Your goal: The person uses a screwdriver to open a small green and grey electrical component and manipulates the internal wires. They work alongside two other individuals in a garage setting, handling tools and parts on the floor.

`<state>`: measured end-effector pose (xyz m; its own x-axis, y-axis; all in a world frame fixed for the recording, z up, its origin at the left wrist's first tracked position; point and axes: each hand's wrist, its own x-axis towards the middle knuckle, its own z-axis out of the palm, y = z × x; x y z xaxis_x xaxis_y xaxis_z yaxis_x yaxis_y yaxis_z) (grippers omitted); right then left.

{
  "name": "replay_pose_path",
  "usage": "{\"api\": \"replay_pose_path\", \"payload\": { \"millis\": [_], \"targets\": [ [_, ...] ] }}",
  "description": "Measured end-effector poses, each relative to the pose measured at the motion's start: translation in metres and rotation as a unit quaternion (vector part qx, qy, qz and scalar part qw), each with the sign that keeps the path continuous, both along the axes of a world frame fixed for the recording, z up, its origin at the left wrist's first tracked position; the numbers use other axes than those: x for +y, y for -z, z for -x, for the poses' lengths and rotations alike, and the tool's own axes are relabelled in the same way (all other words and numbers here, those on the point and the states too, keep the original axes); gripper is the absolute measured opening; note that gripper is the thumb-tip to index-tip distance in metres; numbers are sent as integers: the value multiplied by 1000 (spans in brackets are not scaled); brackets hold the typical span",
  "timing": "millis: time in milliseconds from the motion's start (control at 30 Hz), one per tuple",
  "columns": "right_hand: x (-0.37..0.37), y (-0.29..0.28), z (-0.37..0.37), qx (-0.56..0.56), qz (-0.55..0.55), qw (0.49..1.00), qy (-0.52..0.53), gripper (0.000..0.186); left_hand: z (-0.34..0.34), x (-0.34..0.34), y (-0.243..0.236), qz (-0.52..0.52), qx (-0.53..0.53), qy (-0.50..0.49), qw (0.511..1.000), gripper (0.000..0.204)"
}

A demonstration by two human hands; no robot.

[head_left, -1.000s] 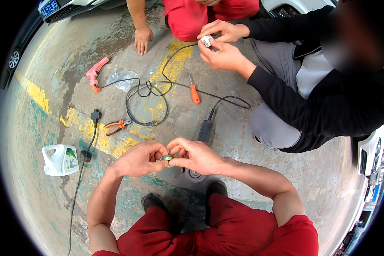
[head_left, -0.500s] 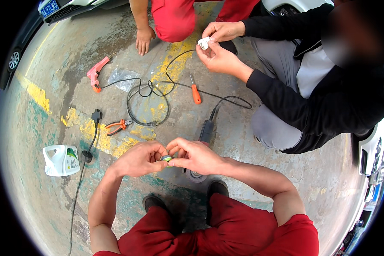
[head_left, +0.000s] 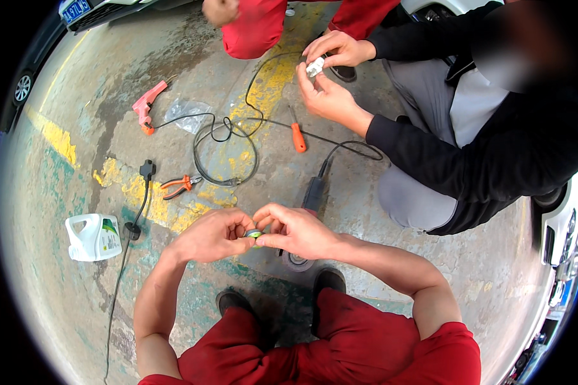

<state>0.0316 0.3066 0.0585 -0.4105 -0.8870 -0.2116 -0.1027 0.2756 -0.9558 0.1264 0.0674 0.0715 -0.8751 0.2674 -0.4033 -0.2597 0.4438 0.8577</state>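
My left hand point(head_left: 215, 234) and my right hand point(head_left: 292, 232) meet near the middle, fingers closed on a small round green-and-grey roll point(head_left: 254, 236), partly hidden by them. Behind my right hand an angle grinder point(head_left: 313, 192) lies on the concrete floor point(head_left: 77, 186). Orange-handled pliers point(head_left: 178, 185) and a black cord connector point(head_left: 146, 170) lie ahead to the left, beside a coiled cable point(head_left: 257, 160). An orange screwdriver point(head_left: 298, 137) and a pink gun-shaped tool point(head_left: 146, 101) are farther forward, with a clear plastic bag point(head_left: 187, 115). A white jug point(head_left: 93, 239) stands at left.
A crouching person in a dark jacket point(head_left: 488, 147) holds a small white plug-like piece point(head_left: 315, 67) at upper right. Another person in red trousers point(head_left: 250, 32) is at the top. Parked cars point(head_left: 83, 11) border the upper left and right, and cables cross the floor.
The red-trousered person's hand has lifted off the floor and moved up. The dark-jacketed person's fingers have shifted on the white piece. My own hands remain on the roll with little movement.
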Motion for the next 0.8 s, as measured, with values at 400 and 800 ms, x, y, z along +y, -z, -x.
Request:
{"api": "replay_pose_path", "payload": {
  "millis": [400, 800],
  "targets": [
    [0, 29, 8, -16, 37, 998, 51, 47, 0, -2, -2, 1, 6, -16, 1000, 23],
    [-5, 19, 21, -13, 48, 992, 119, 49, 0, -2, 13, -13, 44, -17, 999, 24]
  ]
}}
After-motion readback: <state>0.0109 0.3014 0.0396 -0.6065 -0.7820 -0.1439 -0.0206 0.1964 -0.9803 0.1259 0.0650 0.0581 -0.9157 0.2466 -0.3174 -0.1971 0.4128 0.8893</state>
